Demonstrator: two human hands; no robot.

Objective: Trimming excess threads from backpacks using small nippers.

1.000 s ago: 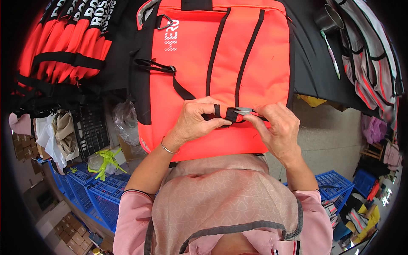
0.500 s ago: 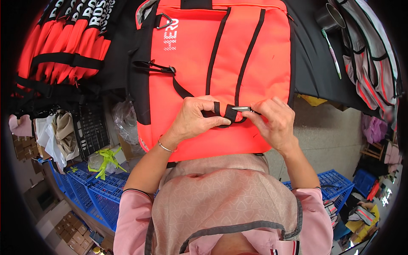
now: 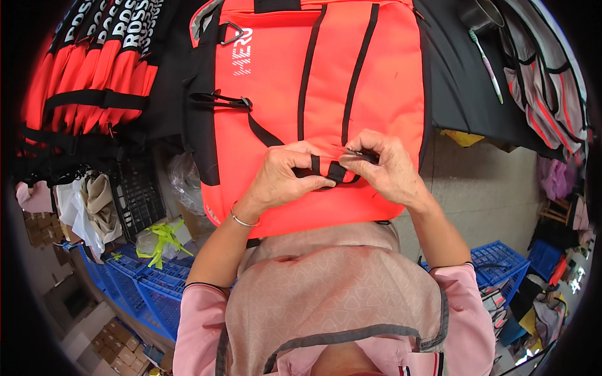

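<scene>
In the centre of the frame, the left hand (image 3: 285, 175) pinches a strap end (image 3: 337, 171) on the red bag (image 3: 329, 94) while the right hand (image 3: 390, 168) grips a small metal tool (image 3: 364, 154) beside it, whose slipping tip could nick fabric or fingers.

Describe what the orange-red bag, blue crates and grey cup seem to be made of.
Orange-red bag: probably synthetic fabric, smooth and matte, with soft creases. Blue crates: likely moulded plastic, smooth-looking, with a rigid lattice. Grey cup: perhaps metal, judging by its dull sheen; uncertain.
</scene>
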